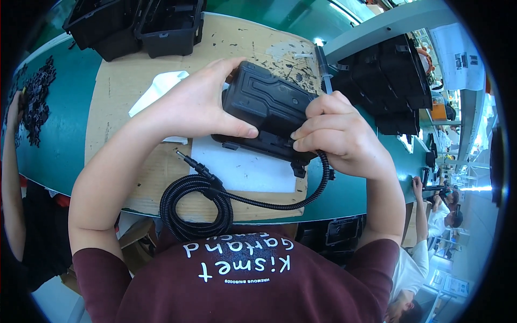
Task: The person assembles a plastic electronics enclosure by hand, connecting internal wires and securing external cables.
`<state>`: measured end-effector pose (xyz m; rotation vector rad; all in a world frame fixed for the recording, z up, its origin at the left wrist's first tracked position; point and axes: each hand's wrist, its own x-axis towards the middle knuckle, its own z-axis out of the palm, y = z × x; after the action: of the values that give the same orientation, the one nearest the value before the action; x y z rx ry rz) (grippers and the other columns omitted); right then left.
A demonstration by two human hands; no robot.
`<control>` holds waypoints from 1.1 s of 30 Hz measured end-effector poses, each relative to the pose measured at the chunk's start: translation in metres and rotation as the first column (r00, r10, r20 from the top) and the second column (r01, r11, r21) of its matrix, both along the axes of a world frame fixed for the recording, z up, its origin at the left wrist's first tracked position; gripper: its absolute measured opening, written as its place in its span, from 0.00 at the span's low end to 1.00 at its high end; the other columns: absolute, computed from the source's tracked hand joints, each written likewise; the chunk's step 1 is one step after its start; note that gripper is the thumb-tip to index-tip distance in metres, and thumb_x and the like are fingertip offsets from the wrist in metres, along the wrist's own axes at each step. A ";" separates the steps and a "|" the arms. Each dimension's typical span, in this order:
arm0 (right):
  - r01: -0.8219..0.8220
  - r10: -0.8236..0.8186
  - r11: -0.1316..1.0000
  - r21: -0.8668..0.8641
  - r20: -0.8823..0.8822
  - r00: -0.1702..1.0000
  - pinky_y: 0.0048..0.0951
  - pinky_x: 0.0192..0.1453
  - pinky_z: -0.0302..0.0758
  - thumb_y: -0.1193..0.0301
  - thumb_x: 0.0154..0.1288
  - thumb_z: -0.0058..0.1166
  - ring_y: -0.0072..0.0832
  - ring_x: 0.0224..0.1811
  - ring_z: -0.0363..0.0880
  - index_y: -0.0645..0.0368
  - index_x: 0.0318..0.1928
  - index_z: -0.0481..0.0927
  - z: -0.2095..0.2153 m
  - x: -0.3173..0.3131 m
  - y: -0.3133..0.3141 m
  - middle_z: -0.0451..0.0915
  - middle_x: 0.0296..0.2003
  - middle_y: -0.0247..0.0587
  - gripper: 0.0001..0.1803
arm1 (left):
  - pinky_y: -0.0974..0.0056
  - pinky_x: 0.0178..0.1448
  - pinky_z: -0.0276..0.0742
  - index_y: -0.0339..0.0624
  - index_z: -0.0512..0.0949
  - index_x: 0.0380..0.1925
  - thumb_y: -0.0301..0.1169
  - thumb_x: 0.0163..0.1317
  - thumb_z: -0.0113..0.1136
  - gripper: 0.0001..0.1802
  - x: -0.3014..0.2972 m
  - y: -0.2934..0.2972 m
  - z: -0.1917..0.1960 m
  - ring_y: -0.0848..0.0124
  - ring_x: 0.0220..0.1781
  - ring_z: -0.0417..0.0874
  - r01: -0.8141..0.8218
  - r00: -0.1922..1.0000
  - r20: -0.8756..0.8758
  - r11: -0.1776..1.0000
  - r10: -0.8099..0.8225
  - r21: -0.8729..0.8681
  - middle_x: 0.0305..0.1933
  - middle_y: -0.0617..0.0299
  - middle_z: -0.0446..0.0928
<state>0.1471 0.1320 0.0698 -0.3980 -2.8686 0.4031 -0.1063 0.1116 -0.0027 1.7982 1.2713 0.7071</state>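
A closed black plastic case point(264, 102) with a ribbed lid lies in front of me, tilted a little down to the right. My left hand point(215, 102) is closed round its left end, thumb along the front edge. At the front right corner my right hand point(336, 129) presses its bent fingers and thumb against the case; the fingertips partly hide what they touch. A black latch point(298, 169) hangs below that corner. From beneath my right hand a black corrugated hose point(269, 205) curves to a coil near my body, its metal-tipped connector point(198, 167) pointing up left.
Under the case are a white pad point(242, 175) and a cardboard sheet point(121, 118) with black scraps. A white sheet point(159, 89) lies left. Open black cases point(169, 27) stand far left; more cases point(382, 81) stack right. A co-worker's hand point(15, 110) touches small black parts point(39, 99).
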 end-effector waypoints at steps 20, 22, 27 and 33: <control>0.030 -0.030 1.000 0.007 -0.011 0.999 0.35 0.44 0.68 0.75 0.39 0.58 0.33 0.42 0.72 0.55 0.33 0.84 -0.037 0.009 -0.020 0.75 0.33 0.29 0.14 | 0.49 0.67 0.56 0.52 0.80 0.41 0.37 0.40 0.73 0.23 0.028 -0.049 -0.019 0.58 0.70 0.62 0.222 0.959 -0.284 0.587 0.013 0.778 0.67 0.53 0.63; 0.040 -0.040 0.999 0.020 -0.031 0.999 0.35 0.44 0.68 0.75 0.39 0.59 0.33 0.42 0.72 0.55 0.33 0.83 -0.039 0.011 -0.022 0.75 0.33 0.30 0.14 | 0.45 0.67 0.57 0.52 0.83 0.32 0.35 0.44 0.67 0.12 0.038 -0.043 -0.017 0.54 0.69 0.64 0.328 0.900 -0.436 0.656 0.002 0.680 0.63 0.58 0.69; 0.074 -0.068 0.995 0.060 -0.092 0.993 0.35 0.43 0.69 0.75 0.39 0.63 0.35 0.41 0.72 0.58 0.37 0.83 -0.045 0.011 -0.033 0.75 0.33 0.33 0.17 | 0.42 0.65 0.62 0.49 0.84 0.28 0.33 0.47 0.65 0.07 0.039 -0.043 -0.018 0.55 0.68 0.65 0.362 0.872 -0.487 0.607 0.047 0.707 0.64 0.58 0.68; 0.215 -0.188 0.971 0.105 -0.218 0.958 0.37 0.39 0.70 0.79 0.42 0.65 0.38 0.37 0.73 0.59 0.32 0.79 -0.049 0.011 -0.041 0.75 0.32 0.37 0.13 | 0.43 0.64 0.64 0.45 0.84 0.29 0.32 0.48 0.64 0.07 0.043 -0.042 -0.022 0.52 0.67 0.66 0.364 0.868 -0.492 0.584 0.070 0.725 0.63 0.56 0.68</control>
<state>0.1582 0.0911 0.0212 -0.5831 -2.6028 0.2084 -0.0633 0.0695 -0.0248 2.9666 1.1261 0.8502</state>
